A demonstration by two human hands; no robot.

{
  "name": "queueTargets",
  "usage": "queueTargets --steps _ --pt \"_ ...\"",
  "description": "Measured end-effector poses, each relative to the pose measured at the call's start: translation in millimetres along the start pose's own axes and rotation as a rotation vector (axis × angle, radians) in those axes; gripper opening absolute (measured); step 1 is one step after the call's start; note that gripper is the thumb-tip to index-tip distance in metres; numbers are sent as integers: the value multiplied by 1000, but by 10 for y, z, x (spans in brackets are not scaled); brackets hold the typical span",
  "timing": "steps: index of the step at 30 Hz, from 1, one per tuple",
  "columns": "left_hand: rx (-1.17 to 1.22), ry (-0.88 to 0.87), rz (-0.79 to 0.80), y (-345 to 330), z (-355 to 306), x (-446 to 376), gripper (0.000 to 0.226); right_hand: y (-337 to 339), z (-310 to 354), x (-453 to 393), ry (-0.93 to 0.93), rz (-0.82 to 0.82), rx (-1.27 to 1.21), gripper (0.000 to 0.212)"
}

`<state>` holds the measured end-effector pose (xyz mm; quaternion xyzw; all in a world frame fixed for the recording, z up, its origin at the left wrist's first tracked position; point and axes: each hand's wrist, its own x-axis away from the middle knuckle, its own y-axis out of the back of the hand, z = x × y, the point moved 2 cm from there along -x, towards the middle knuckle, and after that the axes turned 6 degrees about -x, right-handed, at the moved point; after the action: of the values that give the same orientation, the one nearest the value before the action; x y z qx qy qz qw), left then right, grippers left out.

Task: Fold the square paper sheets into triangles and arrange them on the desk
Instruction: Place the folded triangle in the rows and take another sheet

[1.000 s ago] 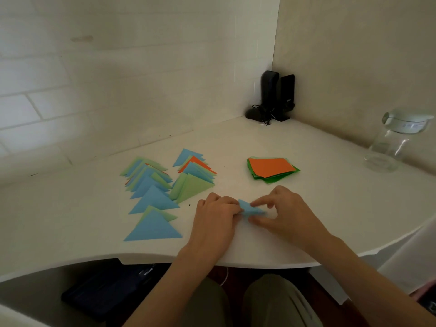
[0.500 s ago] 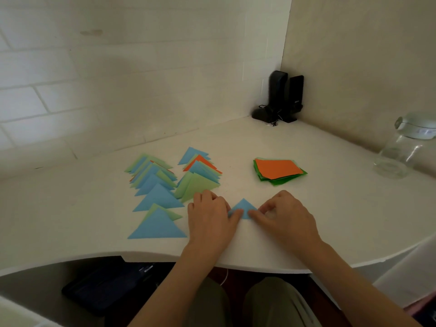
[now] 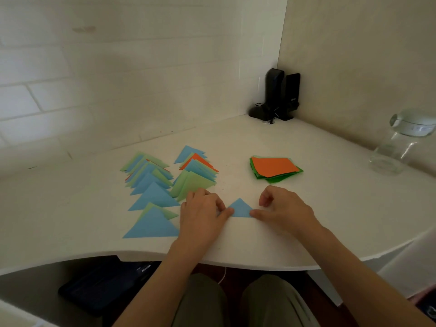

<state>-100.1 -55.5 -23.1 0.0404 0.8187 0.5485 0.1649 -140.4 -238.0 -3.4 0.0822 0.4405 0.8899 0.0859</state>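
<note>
I am pinning the triangle [image 3: 240, 208] flat between both grips: left hand [image 3: 203, 212] fingertips pressing its left corner, right hand [image 3: 283, 208] its right, base running hand to hand.

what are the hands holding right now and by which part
The small blue paper triangle, flat on the desk. The left hand presses its left base corner, the right hand its right base corner; neither lifts it.

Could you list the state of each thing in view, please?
small blue triangle: folded, flat on desk, pinned at both lower corners
left hand: pressing left corner
right hand: pressing right corner
square sheets: unfolded, stacked
finished triangles: folded, overlapping rows
glass jar: lidded, upright
</note>
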Motion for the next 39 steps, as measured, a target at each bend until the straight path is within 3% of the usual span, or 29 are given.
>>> queueTargets --steps 9,15,18,21,25,30,34,39 --pt "260 -41 44 52 114 -22 12 29 -74 8 -11 17 -35 23" --pt "82 -144 -49 22 -223 129 21 7 -68 41 7 -22 -42 22" --pt "-81 -91 0 7 -404 133 34 -11 -74 54 20 -26 -44 22" --pt "-21 -7 92 32 -427 12 40 -8 -64 59 31 -28 -48 22" --pt "100 -40 125 53 -363 -93 30 -11 -75 64 44 -52 -36 21" --pt "274 -22 -5 109 -134 -125 16 22 -146 13 160 -172 -162 17" --pt "277 51 -131 241 176 -243 15 93 -238 -288 270 -404 36 23" --pt "272 43 -207 333 420 -335 21 89 -223 -580 261 -415 157 37"
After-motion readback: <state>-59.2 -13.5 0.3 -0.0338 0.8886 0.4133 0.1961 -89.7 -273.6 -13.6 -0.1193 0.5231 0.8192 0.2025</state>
